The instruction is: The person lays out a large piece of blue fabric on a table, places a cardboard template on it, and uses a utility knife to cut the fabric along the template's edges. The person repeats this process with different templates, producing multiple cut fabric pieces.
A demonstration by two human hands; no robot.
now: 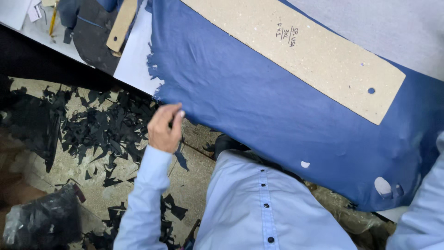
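Note:
A large blue fabric (259, 106) lies spread over the table and hangs over its near edge. On it rests a long brown cardboard pattern (296, 51) with a small hole near its right end. My left hand (164, 127) is just off the fabric's ragged left corner, fingers pinched on a thin blue fabric scrap (181, 159) that hangs below the hand. Only my right arm's light blue sleeve (423, 208) shows at the lower right; the hand itself is out of sight.
Black fabric offcuts (92, 129) litter the stone floor on the left. A black plastic bag (41, 222) sits at the lower left. A second cardboard strip (121, 25) and dark cloth lie on the table's far left. Grey fabric (397, 23) covers the top right.

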